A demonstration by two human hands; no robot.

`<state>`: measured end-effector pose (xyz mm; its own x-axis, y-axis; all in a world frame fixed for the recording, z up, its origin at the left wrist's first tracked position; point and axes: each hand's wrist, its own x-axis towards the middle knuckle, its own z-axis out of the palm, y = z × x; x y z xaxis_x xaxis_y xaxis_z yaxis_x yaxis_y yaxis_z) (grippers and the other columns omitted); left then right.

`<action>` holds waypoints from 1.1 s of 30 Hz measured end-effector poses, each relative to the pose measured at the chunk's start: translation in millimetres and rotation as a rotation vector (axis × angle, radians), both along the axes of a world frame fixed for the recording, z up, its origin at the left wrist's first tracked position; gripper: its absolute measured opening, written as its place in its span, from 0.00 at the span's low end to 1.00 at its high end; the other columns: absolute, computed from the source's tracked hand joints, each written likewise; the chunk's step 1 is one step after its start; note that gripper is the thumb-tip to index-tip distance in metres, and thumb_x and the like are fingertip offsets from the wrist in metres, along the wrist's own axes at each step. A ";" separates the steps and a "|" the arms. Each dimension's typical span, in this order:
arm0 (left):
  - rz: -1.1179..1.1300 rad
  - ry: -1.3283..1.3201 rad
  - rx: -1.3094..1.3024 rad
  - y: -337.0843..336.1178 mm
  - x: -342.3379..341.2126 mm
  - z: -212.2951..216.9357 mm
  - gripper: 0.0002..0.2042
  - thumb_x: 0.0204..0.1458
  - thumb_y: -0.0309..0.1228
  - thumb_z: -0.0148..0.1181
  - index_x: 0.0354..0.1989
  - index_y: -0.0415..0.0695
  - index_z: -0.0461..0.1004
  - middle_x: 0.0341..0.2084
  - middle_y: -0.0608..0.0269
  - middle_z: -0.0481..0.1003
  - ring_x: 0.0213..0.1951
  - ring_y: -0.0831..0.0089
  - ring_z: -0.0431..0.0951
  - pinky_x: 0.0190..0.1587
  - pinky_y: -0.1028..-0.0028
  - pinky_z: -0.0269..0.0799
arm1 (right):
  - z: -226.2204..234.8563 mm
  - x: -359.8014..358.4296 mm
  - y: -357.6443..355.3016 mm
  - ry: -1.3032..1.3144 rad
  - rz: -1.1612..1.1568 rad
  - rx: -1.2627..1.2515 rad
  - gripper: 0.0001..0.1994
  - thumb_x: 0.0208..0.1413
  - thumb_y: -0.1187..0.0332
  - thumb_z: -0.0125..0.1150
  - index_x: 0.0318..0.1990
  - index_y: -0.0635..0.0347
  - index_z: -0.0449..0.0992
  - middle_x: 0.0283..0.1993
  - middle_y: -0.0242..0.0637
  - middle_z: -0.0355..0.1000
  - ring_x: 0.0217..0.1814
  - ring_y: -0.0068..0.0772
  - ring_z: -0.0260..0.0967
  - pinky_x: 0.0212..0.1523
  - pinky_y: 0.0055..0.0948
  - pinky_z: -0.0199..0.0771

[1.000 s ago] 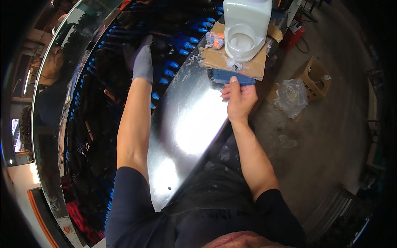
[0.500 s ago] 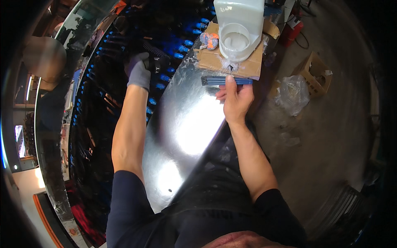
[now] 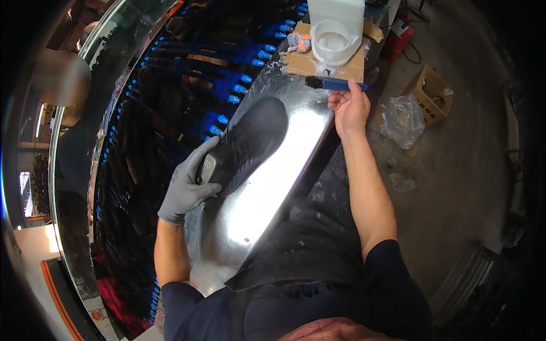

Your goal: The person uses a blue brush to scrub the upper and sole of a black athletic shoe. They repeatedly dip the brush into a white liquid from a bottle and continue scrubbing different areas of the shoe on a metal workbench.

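Note:
My left hand (image 3: 190, 179), in a grey glove, grips a black shoe (image 3: 259, 128) at one end. The shoe's rounded end points to the far right, above the shiny metal bench top (image 3: 273, 196). My bare right hand (image 3: 351, 111) holds a wide brush (image 3: 339, 84) with a blue handle, its dark bristles facing left. Just beyond the brush stands a white plastic container (image 3: 336, 20) with a round cup-shaped opening, on a piece of cardboard (image 3: 298, 64). A crumpled orange and grey wad (image 3: 299, 42) lies beside the container.
Left of the bench runs a long dark rack (image 3: 182, 108) with rows of blue-tipped pieces. On the floor at right are an open cardboard box (image 3: 432, 94), a clear plastic bag (image 3: 402, 119) and a red cylinder (image 3: 398, 42).
My left hand has drawn back from the rack, bringing the black shoe over the bench. My right hand has lifted the brush from the cardboard's near edge and moved slightly right and away.

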<state>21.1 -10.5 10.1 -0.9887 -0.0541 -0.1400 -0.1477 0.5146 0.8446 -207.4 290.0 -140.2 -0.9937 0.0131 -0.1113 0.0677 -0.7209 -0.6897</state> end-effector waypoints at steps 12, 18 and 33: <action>-0.501 0.580 -0.362 111.7 -3.3 18.9 0.36 0.53 0.42 0.71 0.66 0.31 0.68 0.59 0.39 0.74 0.59 0.47 0.77 0.62 0.52 0.73 | 26.7 -25.4 35.8 0.049 0.196 -0.179 0.17 0.72 0.60 0.54 0.52 0.69 0.76 0.46 0.48 0.80 0.44 0.41 0.81 0.43 0.34 0.84; -0.356 -0.252 -1.128 75.1 -73.3 -0.6 0.56 0.40 0.66 0.68 0.70 0.31 0.62 0.49 0.40 0.78 0.53 0.48 0.80 0.56 0.55 0.72 | 42.2 -12.7 54.4 0.116 0.195 0.053 0.09 0.67 0.73 0.63 0.50 0.70 0.78 0.45 0.45 0.82 0.42 0.36 0.84 0.40 0.25 0.87; -0.194 0.856 -0.294 54.0 -58.0 -5.4 0.49 0.40 0.43 0.84 0.70 0.36 0.65 0.59 0.46 0.74 0.60 0.48 0.76 0.65 0.53 0.71 | 122.4 -92.0 52.3 0.412 0.027 1.168 0.14 0.61 0.63 0.72 0.42 0.68 0.83 0.34 0.36 0.82 0.32 0.22 0.79 0.33 0.27 0.81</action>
